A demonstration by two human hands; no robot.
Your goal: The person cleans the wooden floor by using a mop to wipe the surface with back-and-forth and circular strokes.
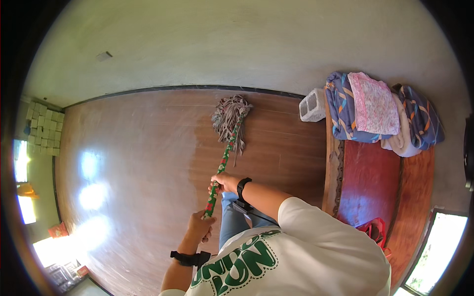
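A string mop with greyish, frayed cloth strands rests on the wood-look floor close to the far wall. Its handle is wrapped in green material with a red and white flower pattern and slants down towards me. My right hand grips the handle partway along. Lower, by the handle's near end, my left hand is closed around it. A black strap with a small device sits on each wrist. Around and right of the mop head the floor looks darker than the dull stretch on the left.
At right, a red and wooden bed platform carries folded blue quilts and a pink floral cloth. A concrete block stands by its corner. A red bag lies on it. Pale stacked blocks line the left wall.
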